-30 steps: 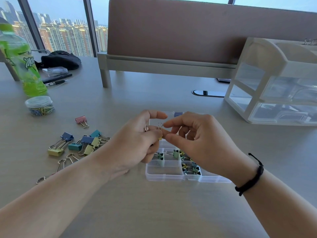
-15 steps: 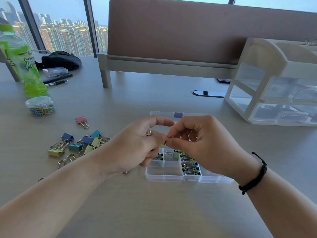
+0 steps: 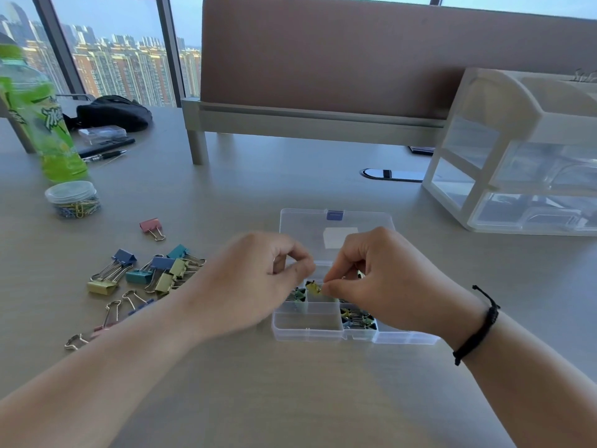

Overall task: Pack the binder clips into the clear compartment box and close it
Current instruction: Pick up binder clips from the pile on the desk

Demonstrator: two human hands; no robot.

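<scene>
Right-hand grip (image 3: 381, 279) pinches small yellow clip (image 3: 312, 287) over clear ribbed box (image 3: 307, 331).

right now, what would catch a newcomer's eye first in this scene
Two hands meet over the open clear compartment box at centre, the right hand pinching a small yellow binder clip above a compartment. To the left lies a heap of coloured binder clips, with a bright green bottle at the far left.
</scene>
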